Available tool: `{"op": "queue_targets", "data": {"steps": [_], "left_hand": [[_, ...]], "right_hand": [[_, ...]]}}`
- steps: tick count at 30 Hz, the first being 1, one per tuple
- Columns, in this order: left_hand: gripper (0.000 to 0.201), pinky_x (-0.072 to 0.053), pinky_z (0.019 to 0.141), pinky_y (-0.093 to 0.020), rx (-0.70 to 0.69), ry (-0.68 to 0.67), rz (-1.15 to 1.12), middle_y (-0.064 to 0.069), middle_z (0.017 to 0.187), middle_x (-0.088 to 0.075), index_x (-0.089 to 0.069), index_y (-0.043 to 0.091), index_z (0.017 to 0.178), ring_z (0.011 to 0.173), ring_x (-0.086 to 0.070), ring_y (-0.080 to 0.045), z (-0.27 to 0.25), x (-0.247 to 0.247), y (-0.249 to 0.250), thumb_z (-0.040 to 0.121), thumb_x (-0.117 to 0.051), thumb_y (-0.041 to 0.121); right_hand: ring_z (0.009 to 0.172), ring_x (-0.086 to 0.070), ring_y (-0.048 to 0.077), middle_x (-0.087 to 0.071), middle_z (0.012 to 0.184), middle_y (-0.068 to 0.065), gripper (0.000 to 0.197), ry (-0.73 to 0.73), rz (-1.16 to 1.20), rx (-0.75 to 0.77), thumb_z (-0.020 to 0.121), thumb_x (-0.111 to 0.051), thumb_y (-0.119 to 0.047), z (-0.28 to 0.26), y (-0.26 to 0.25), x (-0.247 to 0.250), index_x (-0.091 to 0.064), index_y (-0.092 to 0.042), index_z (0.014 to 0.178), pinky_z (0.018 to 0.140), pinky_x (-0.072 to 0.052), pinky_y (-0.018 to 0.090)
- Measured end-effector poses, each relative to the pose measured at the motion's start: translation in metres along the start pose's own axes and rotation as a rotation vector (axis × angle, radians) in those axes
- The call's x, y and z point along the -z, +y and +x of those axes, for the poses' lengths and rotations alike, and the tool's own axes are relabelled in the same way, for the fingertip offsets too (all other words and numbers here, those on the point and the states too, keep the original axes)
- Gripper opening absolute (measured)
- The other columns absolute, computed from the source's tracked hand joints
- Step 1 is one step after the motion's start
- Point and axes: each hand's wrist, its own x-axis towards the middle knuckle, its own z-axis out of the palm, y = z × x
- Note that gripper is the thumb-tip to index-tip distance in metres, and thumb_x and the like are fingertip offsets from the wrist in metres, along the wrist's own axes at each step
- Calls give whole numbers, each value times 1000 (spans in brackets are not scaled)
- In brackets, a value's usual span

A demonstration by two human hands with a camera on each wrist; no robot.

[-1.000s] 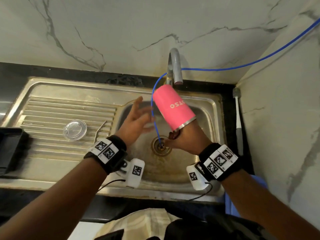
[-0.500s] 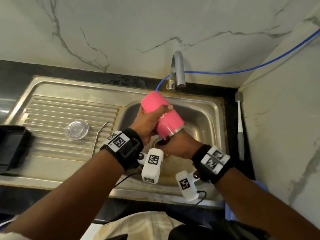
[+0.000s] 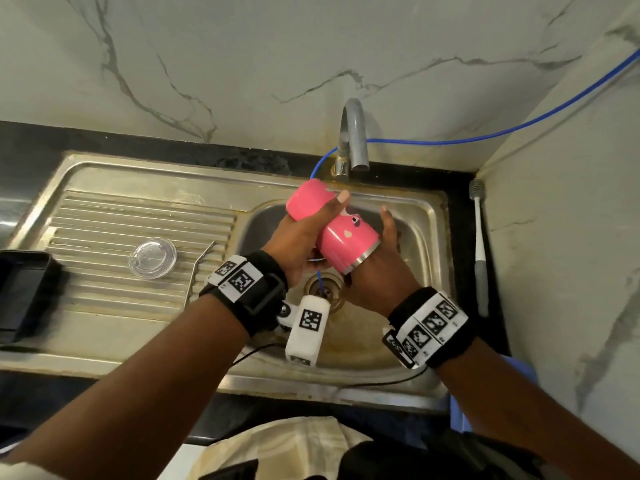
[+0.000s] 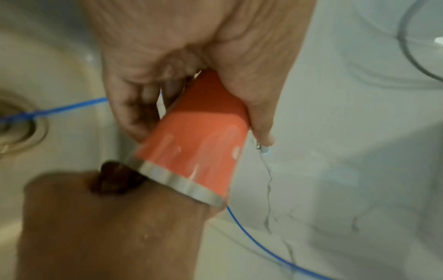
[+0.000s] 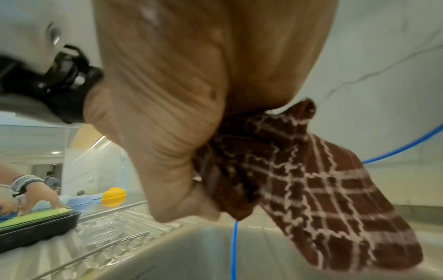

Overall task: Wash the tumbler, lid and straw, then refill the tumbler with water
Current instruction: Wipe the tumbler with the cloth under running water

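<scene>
Head view: pink steel-rimmed tumbler tilted mouth-down over the steel sink basin, left hand wrapped round its body, right hand at the rim, finger position unclear. Best rotate slowly, gripping firmly; wet metal looks slippery.

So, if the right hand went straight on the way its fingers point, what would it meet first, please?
Probably the inside of the pink tumbler: the right hand already reaches into its steel-rimmed mouth with a brown checked cloth, so its closed base comes next; depth inside is hidden.
</scene>
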Motion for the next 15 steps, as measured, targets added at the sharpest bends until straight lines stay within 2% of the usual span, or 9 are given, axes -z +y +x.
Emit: {"op": "queue_targets", "data": {"steps": [2, 4, 5, 7, 8, 10, 12, 14, 15], "left_hand": [[67, -65, 71, -43, 48, 60, -55, -7, 107, -80, -65, 21, 127, 92, -80, -24, 1, -4, -4, 73, -93, 47], [69, -64, 66, -40, 43, 68, -68, -8, 108, -80, -65, 20, 130, 91, -79, -25, 3, -4, -6, 71, -94, 42], [70, -64, 68, -40, 32, 48, -56, -8, 110, -79, -63, 19, 131, 93, -79, -25, 3, -4, -6, 72, -94, 40], [69, -64, 75, -43, -3, -29, -26, -11, 114, -78, -61, 15, 134, 97, -78, -28, 0, -3, -2, 76, -92, 34], [65, -64, 78, -44, -15, -91, -29, -14, 114, -76, -60, 10, 134, 97, -76, -30, -2, -1, 1, 78, -88, 31], [61, -64, 80, -44, -6, -217, -64, -19, 110, -74, -57, 3, 135, 95, -75, -32, -7, 3, 6, 83, -77, 28], [63, -64, 79, -41, -5, -269, -77, -18, 108, -74, -55, 0, 139, 93, -75, -30, -5, 7, 8, 85, -72, 27], [66, -63, 78, -39, -13, -241, -74, -16, 111, -74, -54, 1, 141, 95, -76, -27, -3, 8, 7, 85, -72, 30], [68, -63, 80, -39, -14, -201, -67, -15, 114, -75, -55, 4, 142, 97, -76, -27, -1, 8, 6, 84, -75, 32]], "right_hand": [[128, -62, 38, -71, 134, 7, 56, 29, -85, 7, 86, -78, -34, 5, -4, -3, -67, -19, 138, 125, 8, 64], [132, -60, 41, -67, 140, 13, 72, -5, 84, -48, 78, -83, -32, 5, -7, -12, -58, -15, 144, 126, -2, 64], [131, -61, 42, -65, 139, 16, 77, -28, 326, -89, 75, -84, -27, 4, -11, -10, -53, -13, 144, 123, -18, 66], [102, -72, 35, -71, 114, 17, 58, -163, 1155, -301, 74, -80, -9, 2, -19, 12, -57, -5, 128, 90, -56, 58], [90, -71, 33, -70, 103, 18, 49, -228, 1541, -445, 72, -79, -5, 2, -21, 21, -61, -3, 118, 77, -60, 49], [96, -63, 38, -62, 107, 24, 53, -267, 1925, -574, 66, -81, -7, -2, -18, 31, -65, -2, 117, 83, -52, 48], [101, -60, 36, -58, 111, 24, 63, -276, 1878, -503, 64, -81, -7, -2, -20, 37, -60, -2, 123, 87, -52, 48], [90, -68, 23, -65, 100, 17, 57, -291, 1586, -472, 67, -78, -3, 6, -18, 38, -59, -8, 120, 75, -60, 37], [87, -71, 20, -68, 97, 14, 52, -269, 1381, -431, 68, -76, -3, 10, -15, 36, -61, -11, 117, 74, -62, 37]]}}
